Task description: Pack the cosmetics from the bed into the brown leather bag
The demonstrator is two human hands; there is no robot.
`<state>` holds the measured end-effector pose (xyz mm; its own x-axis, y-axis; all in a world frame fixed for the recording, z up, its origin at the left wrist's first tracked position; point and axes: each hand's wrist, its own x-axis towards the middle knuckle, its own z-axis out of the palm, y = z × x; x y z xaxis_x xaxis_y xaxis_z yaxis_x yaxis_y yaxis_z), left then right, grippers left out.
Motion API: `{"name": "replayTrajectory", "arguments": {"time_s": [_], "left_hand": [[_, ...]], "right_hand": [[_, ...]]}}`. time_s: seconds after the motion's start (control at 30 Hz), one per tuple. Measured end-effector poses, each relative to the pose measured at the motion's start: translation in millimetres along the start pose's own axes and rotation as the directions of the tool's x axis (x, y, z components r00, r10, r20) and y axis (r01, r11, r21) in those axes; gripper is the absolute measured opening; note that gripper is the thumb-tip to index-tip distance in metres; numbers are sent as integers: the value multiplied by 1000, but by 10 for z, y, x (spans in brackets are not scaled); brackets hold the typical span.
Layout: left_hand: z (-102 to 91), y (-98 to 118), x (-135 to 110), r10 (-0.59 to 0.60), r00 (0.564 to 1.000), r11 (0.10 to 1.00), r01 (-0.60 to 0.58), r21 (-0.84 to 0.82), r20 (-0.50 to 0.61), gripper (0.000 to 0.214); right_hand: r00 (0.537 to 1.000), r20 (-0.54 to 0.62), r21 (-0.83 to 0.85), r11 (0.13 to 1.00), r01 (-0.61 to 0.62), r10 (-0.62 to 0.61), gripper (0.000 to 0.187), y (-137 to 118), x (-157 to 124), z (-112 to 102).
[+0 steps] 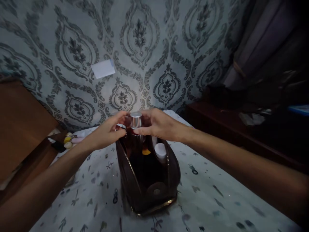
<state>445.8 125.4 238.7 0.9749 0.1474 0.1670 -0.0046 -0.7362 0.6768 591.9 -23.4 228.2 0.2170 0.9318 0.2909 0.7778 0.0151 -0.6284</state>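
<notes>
A dark brown zippered toiletry bag stands open on the patterned cloth. My right hand is closed around a bottle with a shiny silver cap, at the far end of the bag's opening. The bottle's lower part reaches down into the bag. On the left, my left hand has its thumb and fingers closed on the bag's far left rim, beside the bottle. Inside the bag, a white round lid shows at the right wall, and a small yellow item lies deeper. The bag's bottom is too dark to make out.
Several small bottles and tubes lie at the left edge of the cloth, near a brown cardboard box. A patterned wall with a white card stands behind. Dark red furniture is at the right.
</notes>
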Motion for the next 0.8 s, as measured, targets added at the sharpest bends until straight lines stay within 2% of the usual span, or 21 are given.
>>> {"name": "replayTrajectory", "arguments": {"time_s": [0.07,0.17,0.3,0.47,0.6,0.7,0.8], "left_hand": [[-1,52,-2,-11,999,995,15,-99,44,48],[-17,39,-22,3,1000,995,-2,-102,13,50],[-32,-61,-57,30,998,1000,-30,-4,-52,43],[-25,-142,-106,45,995,976,-25,216,-87,33],[-33,-182,-121,31,995,940,4,340,-97,35],[-58,-217,-96,13,992,929,36,369,-128,34],[-87,-245,-54,-5,990,946,50,321,-138,32]], "right_hand": [[1000,27,46,999,-5,4,18,22,23,37],[1000,-5,58,998,-5,5,15,20,48,78],[999,-33,-20,1000,-10,9,16,-24,115,145],[995,73,-172,983,-57,71,28,14,283,318],[990,138,-268,964,6,32,25,57,385,438],[982,188,-302,953,33,26,20,30,422,450],[976,209,-313,950,6,63,22,-4,437,433]]}}
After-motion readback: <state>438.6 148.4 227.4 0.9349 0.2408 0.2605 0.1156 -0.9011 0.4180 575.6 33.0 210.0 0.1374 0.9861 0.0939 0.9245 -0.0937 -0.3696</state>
